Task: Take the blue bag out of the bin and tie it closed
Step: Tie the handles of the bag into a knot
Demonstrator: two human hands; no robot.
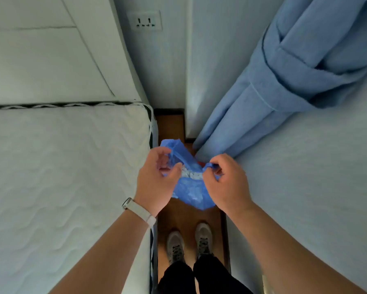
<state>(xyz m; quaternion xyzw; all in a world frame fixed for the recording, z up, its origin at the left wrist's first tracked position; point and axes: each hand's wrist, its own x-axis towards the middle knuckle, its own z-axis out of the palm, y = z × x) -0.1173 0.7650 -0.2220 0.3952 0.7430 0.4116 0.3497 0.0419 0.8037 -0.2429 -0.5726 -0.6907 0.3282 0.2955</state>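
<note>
Filling the left side of the view, a bare white mattress [61, 177] lies beside a narrow strip of wooden floor [184, 215]. A tied-up blue curtain [284, 81] hangs against the pale wall on the right. A wall socket [145, 21] sits on the far wall. The person stands on the floor strip in grey shoes [189, 240]. The blue bag [191, 194] hangs in the air above the floor, held between both hands, with white contents showing at its open top. The left hand [157, 179] pinches one gathered edge of the bag; a pale watch strap [139, 211] circles its wrist. The right hand [227, 181] pinches the opposite edge.
</note>
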